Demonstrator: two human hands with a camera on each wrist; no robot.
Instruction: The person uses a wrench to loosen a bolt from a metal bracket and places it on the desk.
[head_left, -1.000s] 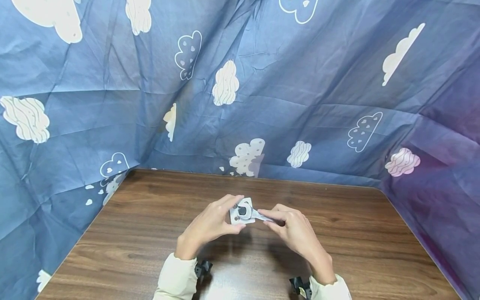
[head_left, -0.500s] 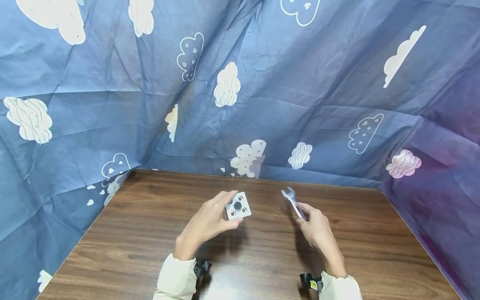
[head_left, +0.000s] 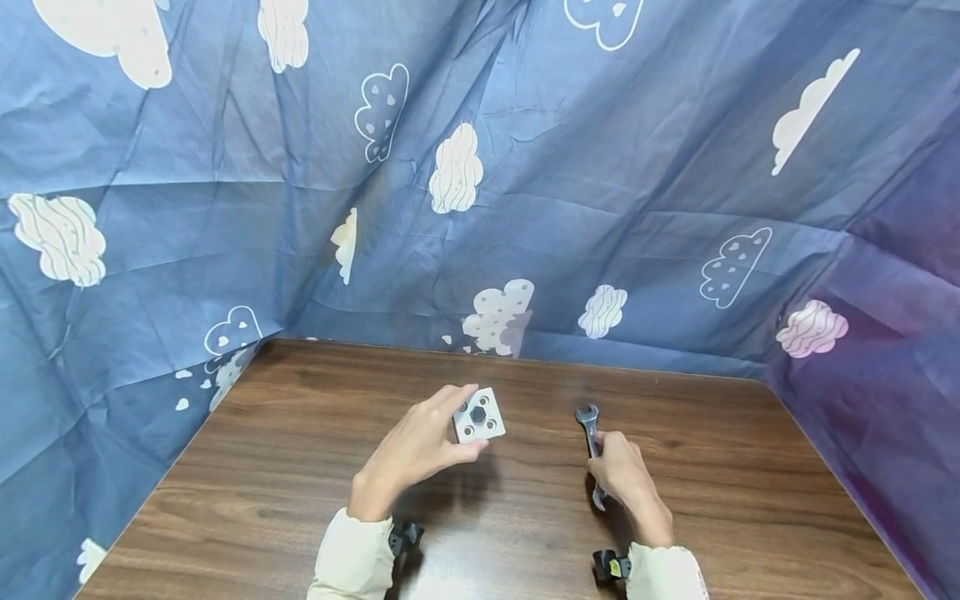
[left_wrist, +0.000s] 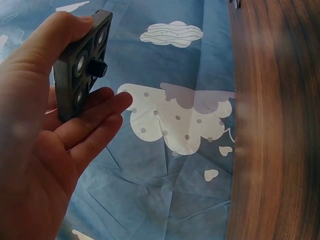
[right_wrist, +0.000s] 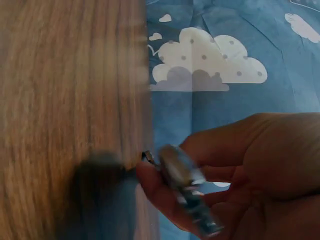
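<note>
My left hand (head_left: 420,437) grips a square metal plate (head_left: 492,427) by its edges, raised over the table. The plate has several round holes near its corners and a dark hex bolt (head_left: 478,414) at its centre. In the left wrist view the bolt's head (left_wrist: 98,68) stands out from the plate's face, and the thumb and fingers press opposite edges. To the right, my right hand (head_left: 624,471) holds a silver wrench (head_left: 591,437) low over the table, its open jaw end pointing away. The right wrist view shows the wrench (right_wrist: 182,167) blurred between thumb and fingers.
The brown wood-grain table (head_left: 300,467) reaches back to a blue curtain (head_left: 637,167) printed with white clouds. The curtain also closes off the left and right sides. Black wrist straps with cameras (head_left: 606,567) sit at both cream sleeves (head_left: 348,550).
The wrench has come off the bolt and moved right with my right hand, then down toward the table. The plate has stayed in my left hand, shifted slightly left and turned.
</note>
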